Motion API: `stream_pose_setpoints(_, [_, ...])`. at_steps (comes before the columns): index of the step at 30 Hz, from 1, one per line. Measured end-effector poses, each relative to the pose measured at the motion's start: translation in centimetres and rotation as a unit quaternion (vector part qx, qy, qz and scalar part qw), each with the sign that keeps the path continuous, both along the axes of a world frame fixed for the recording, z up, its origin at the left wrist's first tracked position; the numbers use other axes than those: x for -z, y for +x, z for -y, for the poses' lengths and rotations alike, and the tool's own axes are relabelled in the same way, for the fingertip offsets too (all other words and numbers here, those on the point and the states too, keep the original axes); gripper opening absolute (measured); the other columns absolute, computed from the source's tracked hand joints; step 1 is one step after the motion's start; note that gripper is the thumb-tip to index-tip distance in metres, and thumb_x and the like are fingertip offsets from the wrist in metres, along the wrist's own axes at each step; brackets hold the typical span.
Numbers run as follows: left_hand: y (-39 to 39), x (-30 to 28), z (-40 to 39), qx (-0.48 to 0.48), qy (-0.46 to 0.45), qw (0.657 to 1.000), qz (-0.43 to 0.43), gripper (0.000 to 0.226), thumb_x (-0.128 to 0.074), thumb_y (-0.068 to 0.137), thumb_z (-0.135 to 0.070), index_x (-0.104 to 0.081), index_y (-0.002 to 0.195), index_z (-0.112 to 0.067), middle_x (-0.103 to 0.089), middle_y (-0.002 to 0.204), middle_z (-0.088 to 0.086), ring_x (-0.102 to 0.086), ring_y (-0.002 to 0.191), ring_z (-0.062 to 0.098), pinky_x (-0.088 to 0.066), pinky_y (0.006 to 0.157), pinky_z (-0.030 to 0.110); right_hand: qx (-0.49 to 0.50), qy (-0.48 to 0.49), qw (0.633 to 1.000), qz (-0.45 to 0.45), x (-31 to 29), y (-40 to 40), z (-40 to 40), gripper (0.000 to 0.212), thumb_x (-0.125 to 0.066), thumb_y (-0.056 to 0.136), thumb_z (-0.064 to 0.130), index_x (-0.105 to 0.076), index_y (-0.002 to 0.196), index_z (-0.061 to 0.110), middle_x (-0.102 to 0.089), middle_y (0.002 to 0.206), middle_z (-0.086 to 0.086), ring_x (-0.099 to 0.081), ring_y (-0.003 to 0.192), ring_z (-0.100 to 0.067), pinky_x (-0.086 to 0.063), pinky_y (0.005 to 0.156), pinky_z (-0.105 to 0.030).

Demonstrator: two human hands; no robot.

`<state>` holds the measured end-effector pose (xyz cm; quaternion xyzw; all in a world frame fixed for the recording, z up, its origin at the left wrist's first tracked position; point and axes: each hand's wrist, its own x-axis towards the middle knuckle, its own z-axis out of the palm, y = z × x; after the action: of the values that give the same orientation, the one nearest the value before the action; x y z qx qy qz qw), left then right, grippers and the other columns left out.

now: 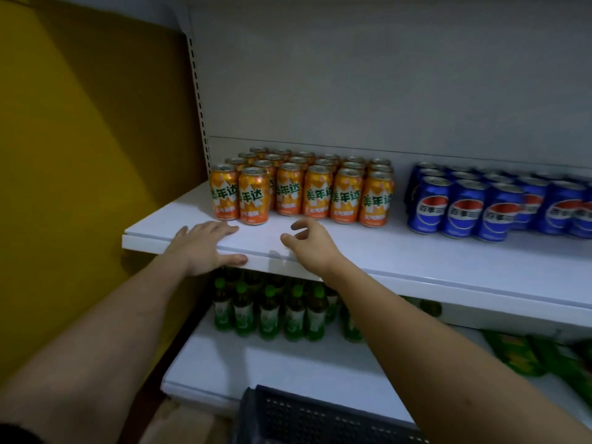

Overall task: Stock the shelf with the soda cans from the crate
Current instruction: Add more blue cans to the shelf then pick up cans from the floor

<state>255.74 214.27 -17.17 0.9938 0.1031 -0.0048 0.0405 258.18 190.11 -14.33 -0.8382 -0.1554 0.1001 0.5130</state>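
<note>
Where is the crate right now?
In the head view, the dark crate sits at the bottom edge, below the lower shelf holding green bottles, between the person's forearms.

Below my shelf: green-capped bottles (pixel 282 310) standing in rows on the lower white shelf (pixel 256 360) | green packets (pixel 519 354) lying to their right | to my left: yellow wall (pixel 89 155) | behind: grey back panel (pixel 384 75)

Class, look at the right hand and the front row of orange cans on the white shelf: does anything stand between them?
Nothing visible does. Only bare white shelf lies between the right hand, which holds nothing, and the orange soda cans. The left hand rests on the shelf edge, off to the side.
</note>
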Motion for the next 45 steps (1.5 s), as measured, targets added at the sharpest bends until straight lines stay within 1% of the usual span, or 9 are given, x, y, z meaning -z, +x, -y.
stream_pose_setpoints(2, [-0.9, -0.7, 1.3, -0.055, 0.015, 0.998, -0.04, 0.093, -0.037, 0.074, -0.089, -0.016, 0.153, -0.044, -0.015, 0.164, -0.003, -0.017, 0.148, 0.025, -0.016, 0.116, 0.056, -0.015, -0.019, 1.0, 0.016, -0.2, -1.6, 2.9, 0.025, -0.058, 0.097, 0.032, -0.058, 0.115, 0.015, -0.062, 0.102, -0.006, -0.061, 0.088, -0.022, -0.055, 0.084, -0.042])
stream_pose_setpoints(5, [-3.2, -1.0, 6.7, -0.128, 0.012, 0.992, 0.001, 0.07, -0.038, 0.093, -0.067, -0.031, 0.151, -0.028, -0.035, 0.151, 0.013, -0.038, 0.134, 0.036, -0.036, 0.107, 0.051, -0.017, -0.068, 0.997, 0.036, 0.3, -3.8, 7.6, 0.019, -0.055, 0.098, 0.028, -0.064, 0.107, 0.013, -0.064, 0.099, -0.006, -0.061, 0.083, -0.021, -0.051, 0.068, -0.032])
stream_pose_setpoints(10, [-7.8, 1.6, 20.6, -0.064, -0.187, 0.974, 0.11, 0.053, -0.032, 0.099, -0.055, -0.049, 0.139, -0.025, -0.054, 0.137, 0.009, -0.052, 0.121, 0.034, -0.047, 0.098, 0.046, 0.003, -0.154, 0.987, 0.044, 4.2, -8.3, 15.6, 0.024, -0.057, 0.097, 0.029, -0.067, 0.11, 0.01, -0.066, 0.104, -0.007, -0.062, 0.097, -0.024, -0.049, 0.082, -0.033])
stream_pose_setpoints(15, [-11.1, 5.1, 32.6, 0.001, -0.327, 0.944, 0.035, 0.052, -0.031, 0.1, -0.057, -0.052, 0.136, -0.026, -0.056, 0.136, 0.002, -0.054, 0.118, 0.027, -0.044, 0.096, 0.038, 0.029, -0.209, 0.978, 0.013, 9.0, -13.0, 23.8, 0.022, -0.058, 0.096, 0.031, -0.065, 0.108, 0.013, -0.067, 0.107, -0.009, -0.062, 0.098, -0.027, -0.051, 0.086, -0.038])
stream_pose_setpoints(21, [-14.4, 13.1, 44.5, 0.039, -0.365, 0.928, -0.063, 0.046, -0.039, 0.1, -0.052, -0.056, 0.13, -0.022, -0.057, 0.133, 0.004, -0.054, 0.117, 0.027, -0.044, 0.101, 0.04, 0.07, -0.235, 0.967, -0.065, 16.1, -18.2, 34.1, 0.023, -0.058, 0.093, 0.026, -0.066, 0.106, 0.01, -0.068, 0.103, -0.014, -0.062, 0.098, -0.031, -0.05, 0.081, -0.036])
stream_pose_setpoints(29, [-19.7, 23.5, 58.6, 0.073, -0.413, 0.888, -0.187, 0.022, -0.049, 0.099, -0.032, -0.067, 0.1, -0.02, -0.066, 0.107, 0.004, -0.061, 0.104, 0.024, -0.043, 0.084, 0.029, 0.199, -0.187, 0.939, -0.21, 26.9, -24.8, 48.0, 0.027, -0.061, 0.092, 0.023, -0.067, 0.106, 0.0, -0.069, 0.104, -0.019, -0.064, 0.1, -0.033, -0.05, 0.081, -0.036])
stream_pose_setpoints(34, [-22.6, 31.2, 65.1, 0.068, -0.378, 0.874, -0.297, 0.025, -0.046, 0.1, -0.037, -0.058, 0.107, -0.017, -0.063, 0.084, 0.004, -0.053, 0.067, 0.012, -0.04, 0.067, 0.03, 0.317, -0.166, 0.872, -0.335, 35.9, -28.7, 54.3, 0.039, -0.06, 0.092, 0.03, -0.056, 0.118, 0.001, -0.064, 0.116, -0.019, -0.063, 0.107, -0.037, -0.053, 0.086, -0.039])
stream_pose_setpoints(39, [-23.4, 38.2, 70.5, 0.069, -0.358, 0.862, -0.352, 0.024, -0.05, 0.097, -0.03, -0.063, 0.111, -0.015, -0.06, 0.098, 0.0, -0.058, 0.101, 0.023, -0.039, 0.077, 0.026, 0.47, -0.09, 0.775, -0.411, 44.1, -30.4, 57.6, 0.074, -0.065, 0.086, 0.039, -0.035, 0.138, -0.004, -0.053, 0.132, -0.023, -0.057, 0.117, -0.041, -0.051, 0.095, -0.046])
stream_pose_setpoints(45, [-23.6, 45.1, 73.6, 0.055, -0.344, 0.857, -0.381, 0.031, -0.051, 0.098, -0.039, -0.064, 0.111, -0.014, -0.067, 0.107, 0.008, -0.063, 0.1, 0.026, -0.05, 0.088, 0.034, 0.613, -0.005, 0.651, -0.447, 51.1, -28.8, 59.0, 0.109, -0.073, 0.08, 0.045, -0.003, 0.153, 0.006, -0.031, 0.145, -0.024, -0.044, 0.129, -0.043, -0.044, 0.103, -0.048])
